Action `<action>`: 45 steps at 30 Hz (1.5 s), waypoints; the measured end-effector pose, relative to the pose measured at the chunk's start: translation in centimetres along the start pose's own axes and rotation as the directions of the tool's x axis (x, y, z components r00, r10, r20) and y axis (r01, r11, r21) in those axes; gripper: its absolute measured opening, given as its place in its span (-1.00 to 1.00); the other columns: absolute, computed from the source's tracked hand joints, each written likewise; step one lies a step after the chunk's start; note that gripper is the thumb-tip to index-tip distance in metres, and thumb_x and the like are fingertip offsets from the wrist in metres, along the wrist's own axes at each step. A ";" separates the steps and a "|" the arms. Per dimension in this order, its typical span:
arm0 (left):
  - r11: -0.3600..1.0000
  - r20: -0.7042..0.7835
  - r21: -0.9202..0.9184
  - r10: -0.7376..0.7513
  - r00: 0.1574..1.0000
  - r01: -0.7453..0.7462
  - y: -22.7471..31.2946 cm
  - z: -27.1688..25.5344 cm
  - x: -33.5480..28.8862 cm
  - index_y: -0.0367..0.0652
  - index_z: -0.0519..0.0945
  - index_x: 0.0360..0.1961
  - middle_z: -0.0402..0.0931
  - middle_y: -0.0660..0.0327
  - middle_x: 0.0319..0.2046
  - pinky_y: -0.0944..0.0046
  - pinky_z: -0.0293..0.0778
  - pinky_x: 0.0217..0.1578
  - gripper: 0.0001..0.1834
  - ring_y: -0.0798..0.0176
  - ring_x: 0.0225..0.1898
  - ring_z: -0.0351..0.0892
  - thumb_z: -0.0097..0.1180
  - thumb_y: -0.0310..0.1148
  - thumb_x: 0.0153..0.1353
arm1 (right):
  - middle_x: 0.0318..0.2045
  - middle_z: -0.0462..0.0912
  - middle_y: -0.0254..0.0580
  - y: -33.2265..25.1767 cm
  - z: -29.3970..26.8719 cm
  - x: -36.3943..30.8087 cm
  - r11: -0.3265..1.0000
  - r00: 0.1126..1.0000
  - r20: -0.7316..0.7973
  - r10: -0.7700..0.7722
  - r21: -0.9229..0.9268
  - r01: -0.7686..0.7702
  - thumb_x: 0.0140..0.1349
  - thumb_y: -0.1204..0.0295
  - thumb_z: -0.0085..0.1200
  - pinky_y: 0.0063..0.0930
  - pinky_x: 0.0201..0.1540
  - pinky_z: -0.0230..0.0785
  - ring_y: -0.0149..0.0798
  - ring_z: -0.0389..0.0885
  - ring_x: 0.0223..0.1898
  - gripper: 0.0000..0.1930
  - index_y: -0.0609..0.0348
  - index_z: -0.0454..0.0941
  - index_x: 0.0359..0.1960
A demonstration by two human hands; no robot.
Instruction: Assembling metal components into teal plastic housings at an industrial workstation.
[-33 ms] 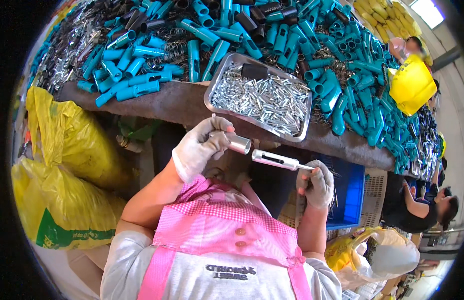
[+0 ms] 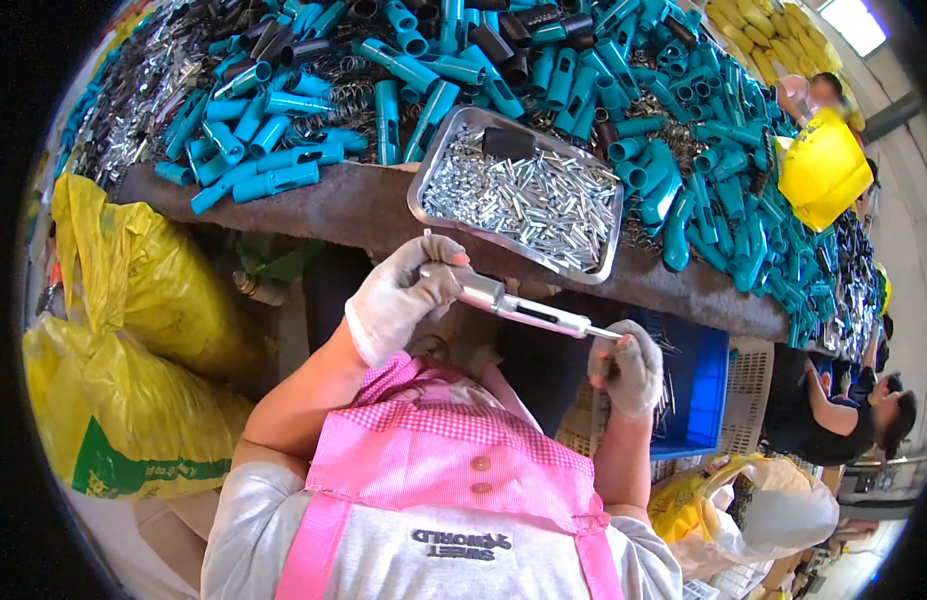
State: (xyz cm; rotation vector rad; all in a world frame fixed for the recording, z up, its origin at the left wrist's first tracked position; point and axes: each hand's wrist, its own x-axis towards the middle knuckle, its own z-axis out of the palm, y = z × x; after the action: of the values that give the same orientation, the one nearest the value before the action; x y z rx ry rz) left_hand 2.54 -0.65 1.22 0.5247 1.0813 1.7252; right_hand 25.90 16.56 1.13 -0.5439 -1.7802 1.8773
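My left hand [image 2: 404,292], in a pale work glove, is closed around a silver metal tube [image 2: 481,290] just in front of the tray. Into the open right end of that tube reaches a slotted silver cylinder [image 2: 549,315] with a dark slot along its side. A thin metal rod [image 2: 603,332] sticks out of the cylinder's other end. Gloved as well, my right hand [image 2: 632,368] pinches this rod between thumb and fingers. Tube, cylinder and rod lie in one line, sloping slightly down to the right. How far the cylinder sits inside the tube is hidden.
A metal tray [image 2: 412,195] of small silver pins stands at the table's edge [image 2: 364,215]. Heaped teal tubes [image 2: 404,70] spread behind it. Yellow sacks [image 2: 134,400] stand left, a blue crate [image 2: 706,400] below right. Another person [image 2: 829,415] works at the far right.
The slotted cylinder has moved left into the end of the metal tube, where a gap showed before. My right hand still grips the rod; my left hand has barely moved.
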 end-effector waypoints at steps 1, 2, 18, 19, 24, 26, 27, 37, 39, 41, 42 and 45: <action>0.990 -0.035 0.123 0.078 0.996 -0.073 -0.2 0.6 -0.1 -0.23 0.40 -0.13 0.46 0.26 -0.34 0.47 0.40 -0.21 -0.72 0.40 -0.34 0.46 0.04 -0.64 0.10 | -0.68 0.45 -0.22 -0.1 1.1 0.0 0.997 0.998 -0.032 0.054 -0.058 -0.056 0.32 0.28 -0.19 -0.63 -0.65 0.19 -0.45 0.36 -0.70 -0.68 0.31 0.42 -0.44; 0.959 -0.060 0.246 0.160 0.985 -0.141 -0.3 1.5 -0.3 -0.22 0.40 -0.14 0.46 0.25 -0.32 0.47 0.40 -0.23 -0.68 0.40 -0.35 0.46 0.09 -0.68 0.05 | -0.68 0.46 -0.23 0.2 1.8 0.0 0.989 0.992 -0.011 0.123 -0.075 -0.124 0.33 0.27 -0.20 -0.63 -0.64 0.19 -0.46 0.36 -0.70 -0.67 0.31 0.43 -0.42; 0.990 0.049 0.095 -0.108 0.993 0.103 -3.2 2.9 -1.5 -0.20 0.15 0.21 0.33 0.28 -0.45 0.52 0.24 -0.56 -0.52 0.48 -0.57 0.30 -0.14 -0.45 0.26 | -0.47 0.55 -0.25 2.9 4.9 2.0 0.937 0.916 0.252 0.311 0.079 -0.340 0.19 0.42 -0.04 -0.65 -0.40 0.30 -0.45 0.46 -0.46 -0.84 0.28 0.46 -0.30; 0.977 0.066 0.114 -0.188 0.980 0.180 -2.9 3.1 -1.5 -0.23 0.17 0.19 0.32 0.25 -0.44 0.49 0.22 -0.55 -0.53 0.45 -0.56 0.29 -0.18 -0.50 0.23 | -0.40 0.57 -0.27 3.3 5.0 2.5 0.934 0.958 0.202 0.205 0.251 -0.253 0.21 0.38 -0.05 -0.69 -0.36 0.27 -0.46 0.45 -0.44 -0.76 0.28 0.44 -0.17; 0.958 0.207 0.162 -0.268 0.941 0.237 -3.5 3.8 -0.8 -0.28 0.22 0.14 0.33 0.24 -0.42 0.48 0.25 -0.52 -0.54 0.44 -0.55 0.30 -0.12 -0.47 0.20 | -0.40 0.53 -0.34 3.3 5.6 3.4 0.958 0.975 0.016 0.220 0.186 -0.219 0.16 0.31 0.07 -0.63 -0.32 0.25 -0.48 0.42 -0.40 -0.68 0.29 0.46 -0.14; 0.923 0.250 0.308 -0.314 0.916 0.232 -3.8 4.2 -0.2 -0.23 0.26 0.13 0.38 0.25 -0.45 0.50 0.28 -0.58 -0.57 0.49 -0.60 0.30 -0.08 -0.39 0.24 | -0.45 0.49 -0.35 3.4 4.9 3.1 0.936 0.962 0.000 0.272 0.231 -0.264 0.16 0.36 0.05 -0.65 -0.38 0.19 -0.51 0.36 -0.45 -0.78 0.27 0.49 -0.25; 0.887 0.215 0.376 -0.364 0.906 0.267 -3.3 4.5 -0.1 -0.25 0.27 0.12 0.37 0.24 -0.47 0.51 0.25 -0.60 -0.59 0.49 -0.62 0.28 -0.10 -0.37 0.25 | -0.47 0.48 -0.35 4.0 4.5 3.0 0.932 0.959 -0.008 0.282 0.240 -0.272 0.17 0.38 0.04 -0.66 -0.41 0.17 -0.52 0.34 -0.47 -0.81 0.26 0.49 -0.28; 0.742 0.211 -0.170 -0.616 0.759 0.649 -6.4 4.5 2.3 -0.10 0.27 0.10 0.42 0.17 -0.43 0.54 0.25 -0.66 -0.59 0.41 -0.64 0.35 -0.12 -0.33 0.21 | -0.32 0.54 -0.14 8.5 -0.9 0.0 0.967 0.883 -0.459 -0.098 -0.255 -0.025 0.12 0.32 0.13 -0.42 -0.04 0.30 -0.23 0.50 -0.15 -0.77 0.20 0.53 -0.27; 0.665 0.240 -0.227 -0.670 0.702 0.712 -7.5 4.2 3.1 -0.09 0.27 0.10 0.43 0.15 -0.39 0.50 0.31 -0.63 -0.58 0.37 -0.55 0.41 -0.10 -0.38 0.18 | -0.28 0.53 -0.06 10.0 -4.9 -1.6 0.809 0.768 -0.558 -0.316 -0.581 -0.089 0.04 0.39 0.13 -0.32 -0.06 0.32 -0.06 0.48 -0.16 -0.82 0.17 0.53 -0.32; 0.682 0.215 -0.186 -0.674 0.707 0.707 -7.9 4.7 3.6 -0.06 0.26 0.10 0.43 0.14 -0.36 0.49 0.32 -0.62 -0.57 0.37 -0.53 0.42 -0.09 -0.41 0.17 | -0.25 0.52 -0.06 11.9 -8.2 -3.4 0.716 0.669 -0.665 -0.331 -0.639 -0.281 0.02 0.38 0.15 -0.23 -0.08 0.34 0.00 0.46 -0.14 -0.79 0.14 0.53 -0.29; 0.706 0.184 -0.158 -0.666 0.723 0.691 -8.3 5.1 3.8 -0.03 0.26 0.10 0.43 0.13 -0.34 0.49 0.32 -0.62 -0.56 0.36 -0.51 0.43 -0.08 -0.43 0.15 | -0.24 0.52 -0.07 12.9 -9.5 -4.1 0.670 0.634 -0.707 -0.314 -0.638 -0.379 0.01 0.38 0.16 -0.22 -0.07 0.34 0.02 0.45 -0.12 -0.75 0.11 0.51 -0.24; 0.721 0.131 -0.091 -0.675 0.726 0.687 -8.6 6.2 4.4 0.00 0.23 0.07 0.44 0.13 -0.29 0.49 0.31 -0.63 -0.56 0.37 -0.52 0.42 -0.05 -0.45 0.14 | -0.26 0.50 -0.10 16.1 -13.0 -6.2 0.624 0.608 -0.727 -0.318 -0.644 -0.443 -0.02 0.47 0.15 -0.31 -0.07 0.34 -0.02 0.46 -0.15 -0.77 0.13 0.51 -0.27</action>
State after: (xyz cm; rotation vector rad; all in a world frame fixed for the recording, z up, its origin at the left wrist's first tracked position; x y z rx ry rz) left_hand 9.82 6.84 -3.50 0.0762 0.9235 1.0849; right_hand 37.33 22.87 -16.12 -1.5212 -1.7815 0.4650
